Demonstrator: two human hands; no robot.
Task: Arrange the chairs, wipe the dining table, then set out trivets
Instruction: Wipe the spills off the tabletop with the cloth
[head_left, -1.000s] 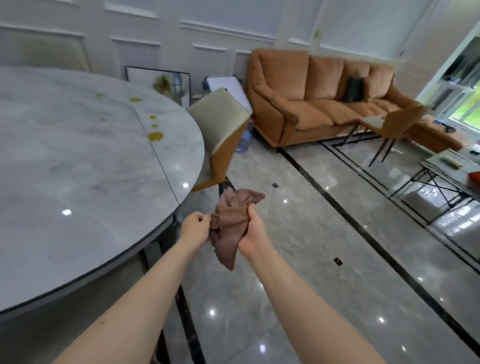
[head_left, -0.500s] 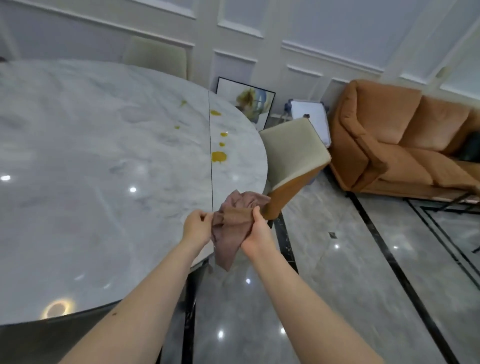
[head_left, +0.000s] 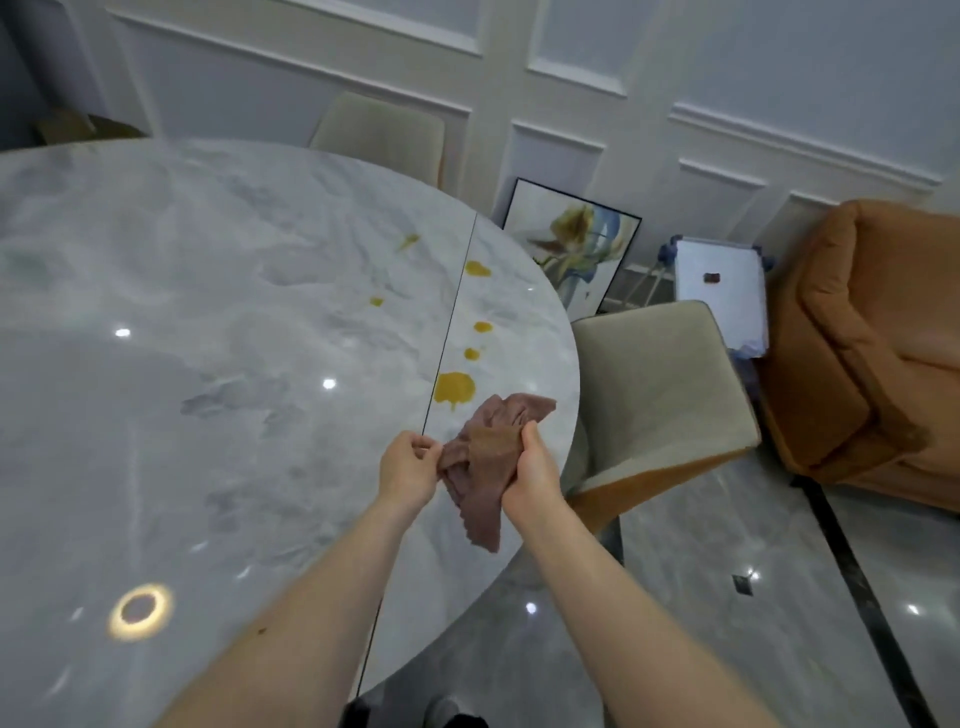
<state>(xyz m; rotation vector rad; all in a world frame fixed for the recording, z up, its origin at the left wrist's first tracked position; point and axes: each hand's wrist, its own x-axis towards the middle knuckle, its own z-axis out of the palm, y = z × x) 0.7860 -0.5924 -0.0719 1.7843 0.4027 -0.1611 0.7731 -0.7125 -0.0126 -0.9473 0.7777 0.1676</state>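
A round grey marble dining table (head_left: 208, 364) fills the left of the view. Several yellow stains (head_left: 455, 387) run along its dark seam near the right edge. Both hands hold a crumpled brown cloth (head_left: 485, 457) just above the table's right side, below the biggest stain. My left hand (head_left: 408, 470) pinches one corner of it; my right hand (head_left: 532, 467) grips the bunched middle. A beige chair with an orange shell (head_left: 654, 395) stands tucked at the table's right edge. Another beige chair (head_left: 379, 135) sits at the far side.
A framed painting (head_left: 571, 244) and a white board (head_left: 722, 296) lean on the panelled wall behind the chair. An orange sofa (head_left: 872, 353) stands at the right. Glossy grey floor tiles (head_left: 727, 597) with dark strips lie to the right of the table.
The view has swung left toward the table. Both hands have carried the cloth from over the floor to above the table's right edge, close to the big yellow stain.
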